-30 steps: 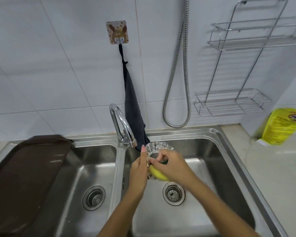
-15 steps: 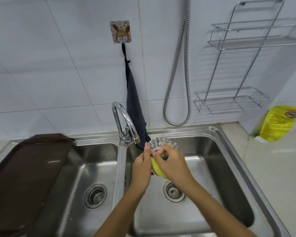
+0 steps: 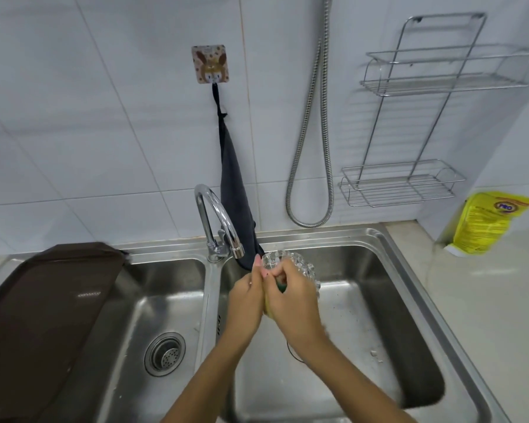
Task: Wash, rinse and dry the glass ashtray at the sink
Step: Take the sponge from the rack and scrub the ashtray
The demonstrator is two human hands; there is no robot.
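Note:
A knobbly clear glass ashtray (image 3: 300, 264) is held tilted on edge over the right sink basin (image 3: 364, 315), just right of the tap spout. My left hand (image 3: 246, 300) grips its left side, thumb up on the rim. My right hand (image 3: 290, 303) presses a yellow-and-green sponge (image 3: 280, 286) into the ashtray; only slivers of the sponge show between my fingers. No water is seen running from the chrome tap (image 3: 219, 224).
A dark towel (image 3: 234, 190) hangs from a wall hook behind the tap. A brown tray (image 3: 43, 315) covers the left part of the left basin (image 3: 153, 300). A yellow pouch (image 3: 486, 224) leans on the right counter. Wire shelves (image 3: 409, 184) and a shower hose (image 3: 312, 148) hang on the wall.
Both hands and the ashtray stay over the right basin; my right hand has shifted the sponge deeper against the ashtray, hiding more of the yellow. The view has tilted slightly.

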